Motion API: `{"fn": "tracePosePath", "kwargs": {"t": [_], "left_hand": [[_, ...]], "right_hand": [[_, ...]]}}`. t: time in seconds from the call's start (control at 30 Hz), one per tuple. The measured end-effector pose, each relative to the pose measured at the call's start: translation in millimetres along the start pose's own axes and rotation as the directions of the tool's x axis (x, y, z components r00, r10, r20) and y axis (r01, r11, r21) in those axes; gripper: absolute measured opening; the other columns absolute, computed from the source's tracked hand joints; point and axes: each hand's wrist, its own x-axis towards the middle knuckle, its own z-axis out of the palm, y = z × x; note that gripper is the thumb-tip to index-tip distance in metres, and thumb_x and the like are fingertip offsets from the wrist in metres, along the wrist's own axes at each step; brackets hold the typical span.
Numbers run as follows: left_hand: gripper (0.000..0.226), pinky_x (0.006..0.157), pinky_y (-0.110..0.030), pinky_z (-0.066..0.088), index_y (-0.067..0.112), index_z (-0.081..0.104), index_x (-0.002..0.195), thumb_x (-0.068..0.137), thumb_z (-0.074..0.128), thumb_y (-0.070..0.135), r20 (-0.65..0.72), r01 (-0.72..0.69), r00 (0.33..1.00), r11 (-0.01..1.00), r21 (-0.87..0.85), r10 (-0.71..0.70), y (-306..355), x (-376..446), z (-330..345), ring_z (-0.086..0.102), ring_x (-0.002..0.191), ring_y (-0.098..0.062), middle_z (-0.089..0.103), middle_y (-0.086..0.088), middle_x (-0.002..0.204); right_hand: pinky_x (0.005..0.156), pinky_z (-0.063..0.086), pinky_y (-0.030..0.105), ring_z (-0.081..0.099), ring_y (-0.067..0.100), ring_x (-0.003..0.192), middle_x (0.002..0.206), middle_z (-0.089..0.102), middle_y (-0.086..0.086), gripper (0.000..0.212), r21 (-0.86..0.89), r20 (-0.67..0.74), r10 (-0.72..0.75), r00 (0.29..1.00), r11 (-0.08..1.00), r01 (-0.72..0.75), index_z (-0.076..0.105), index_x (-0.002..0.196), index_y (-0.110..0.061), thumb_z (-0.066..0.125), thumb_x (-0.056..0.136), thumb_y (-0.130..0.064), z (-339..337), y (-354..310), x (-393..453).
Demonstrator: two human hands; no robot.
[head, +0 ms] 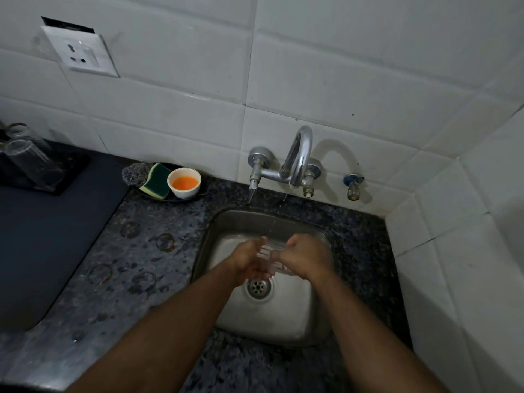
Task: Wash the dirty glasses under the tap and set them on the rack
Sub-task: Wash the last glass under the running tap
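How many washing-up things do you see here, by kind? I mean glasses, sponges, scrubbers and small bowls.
Glasses: 3, one held over the sink by left hand and right hand, two at far left
Sponge: 1
Scrubber: 1
Bowl: 1
Total: 6

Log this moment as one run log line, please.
step: rinsing | glass held by left hand and right hand over sink | tap running | rack: glasses on it

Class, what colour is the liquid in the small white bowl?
Orange liquid, seen in the head view.
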Motion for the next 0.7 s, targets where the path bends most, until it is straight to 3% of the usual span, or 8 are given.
{"fn": "tracePosePath", "kwargs": {"t": [0.1,0.3,0.43,0.5,0.53,0.6,0.63,0.7], "left_hand": [[0.053,0.059,-0.034,0.055,-0.001,0.067,0.108,0.111,0.035,0.042,0.014,0.055,0.998,0.998,-0.040,-0.054,-2.9,-0.1,1.1,0.066,0.062,-0.029,0.071,-0.030,0.092],[0.059,0.059,-0.034,0.052,-0.002,0.072,0.098,0.111,0.031,0.038,0.020,0.041,0.999,0.994,-0.099,-0.039,-5.7,-2.4,-3.1,0.064,0.058,-0.029,0.071,-0.025,0.076],[0.061,0.061,-0.034,0.059,0.001,0.070,0.105,0.112,0.030,0.047,-0.018,0.045,0.999,0.999,0.013,-0.045,-6.1,-4.1,-14.7,0.071,0.065,-0.031,0.075,-0.025,0.083],[0.052,0.067,-0.038,0.061,0.006,0.067,0.116,0.111,0.037,0.049,-0.136,-0.025,0.989,0.970,0.240,0.060,-4.0,-2.2,-23.8,0.073,0.075,-0.032,0.074,-0.023,0.090],[0.050,0.077,-0.042,0.062,0.006,0.067,0.123,0.110,0.042,0.048,-0.186,-0.060,0.969,0.888,0.455,0.161,-2.6,0.6,-31.5,0.074,0.088,-0.034,0.074,-0.022,0.100],[0.049,0.102,-0.042,0.054,0.009,0.064,0.137,0.107,0.052,0.045,-0.175,-0.045,0.908,0.502,0.864,0.381,0.3,3.6,-52.5,0.066,0.121,-0.033,0.070,-0.017,0.130],[0.048,0.105,-0.039,0.050,0.012,0.062,0.140,0.104,0.058,0.044,-0.130,-0.011,0.891,0.308,0.951,0.434,2.6,2.2,-62.8,0.060,0.128,-0.030,0.065,-0.013,0.138],[0.045,0.106,-0.041,0.048,0.018,0.060,0.136,0.095,0.068,0.036,-0.056,0.043,0.897,0.041,0.998,0.439,5.8,-0.4,-81.5,0.050,0.132,-0.028,0.059,-0.010,0.141]], "right_hand": [[0.071,0.058,0.033,0.066,0.014,0.076,0.081,0.069,-0.009,0.044,0.011,-0.115,-0.051,0.992,0.999,0.053,0.067,0.088,-0.026,0.076,0.071,-0.066,-0.1,-0.2,-2.2],[0.069,0.054,0.029,0.066,0.014,0.079,0.087,0.067,-0.010,0.049,0.116,-0.153,-0.168,0.974,0.976,0.186,0.059,0.096,-0.032,0.087,0.060,-0.051,8.6,-4.2,-5.2],[0.061,0.047,0.023,0.062,0.009,0.075,0.085,0.065,-0.009,0.048,0.228,-0.176,-0.195,0.965,0.945,0.232,0.062,0.094,-0.024,0.095,0.060,-0.029,17.4,-6.7,-0.1],[0.065,0.054,0.026,0.065,0.010,0.077,0.087,0.068,-0.007,0.050,0.227,-0.188,-0.199,0.962,0.944,0.239,0.066,0.095,-0.021,0.097,0.057,-0.027,20.9,-7.4,2.0],[0.067,0.056,0.029,0.065,0.011,0.078,0.087,0.069,-0.006,0.050,0.223,-0.199,-0.199,0.960,0.944,0.242,0.067,0.095,-0.020,0.097,0.056,-0.028,22.6,-8.4,2.3],[0.068,0.058,0.030,0.066,0.010,0.077,0.086,0.068,-0.007,0.048,0.226,-0.228,-0.198,0.954,0.942,0.249,0.067,0.093,-0.020,0.096,0.056,-0.027,25.3,-11.8,2.8],[0.067,0.058,0.029,0.066,0.009,0.077,0.086,0.068,-0.008,0.047,0.233,-0.237,-0.196,0.951,0.939,0.252,0.068,0.093,-0.021,0.095,0.056,-0.027,26.5,-14.4,3.1],[0.068,0.058,0.028,0.066,0.009,0.078,0.088,0.068,-0.009,0.048,0.234,-0.240,-0.193,0.951,0.940,0.250,0.068,0.095,-0.024,0.095,0.055,-0.029,30.6,-20.3,5.0]]}}
